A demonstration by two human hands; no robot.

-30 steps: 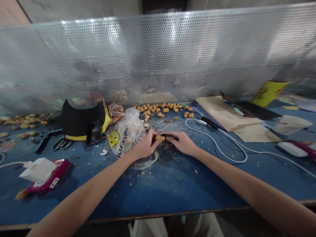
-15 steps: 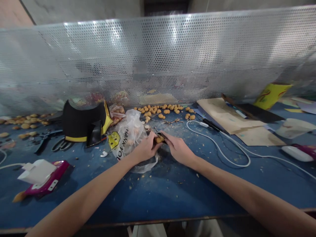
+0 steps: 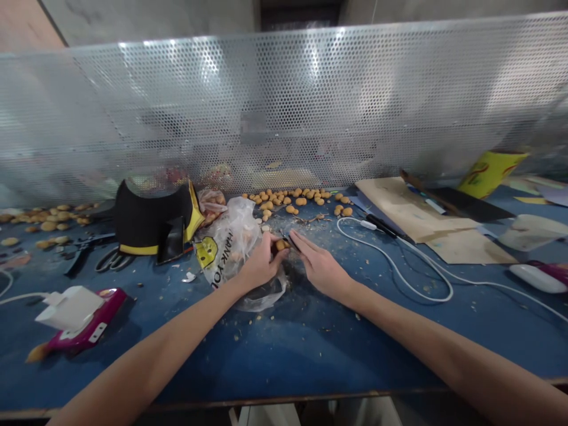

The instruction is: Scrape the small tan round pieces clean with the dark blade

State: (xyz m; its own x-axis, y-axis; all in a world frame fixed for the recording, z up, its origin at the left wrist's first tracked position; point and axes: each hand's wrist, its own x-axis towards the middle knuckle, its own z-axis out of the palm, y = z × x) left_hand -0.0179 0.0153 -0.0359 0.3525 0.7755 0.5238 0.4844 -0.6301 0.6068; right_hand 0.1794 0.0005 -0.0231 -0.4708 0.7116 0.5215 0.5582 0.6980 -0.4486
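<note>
My left hand [image 3: 261, 266] pinches a small tan knobbly lump [image 3: 281, 244] between thumb and fingers, just above a crumpled clear plastic bag [image 3: 261, 296]. My right hand [image 3: 322, 271] comes in from the right, its fingertips close to the lump. A thin black blade or tool [image 3: 293, 241] shows at those fingertips, mostly hidden by them. Its exact shape is too small to tell. Many similar tan lumps [image 3: 284, 198] lie in a scattered row beyond my hands.
A blue worktable [image 3: 310, 355] littered with crumbs ends at a perforated metal screen [image 3: 284, 118]. Left of my hands are a printed plastic bag [image 3: 228, 248], a black-and-yellow pouch [image 3: 153, 222] and scissors [image 3: 113, 260]. A white cable [image 3: 393, 260] and cardboard sheets [image 3: 412, 216] lie right.
The black tool has shifted from across the lump to its right. My right fingers have straightened and drawn slightly apart from the lump. My left hand has moved the lump a little left.
</note>
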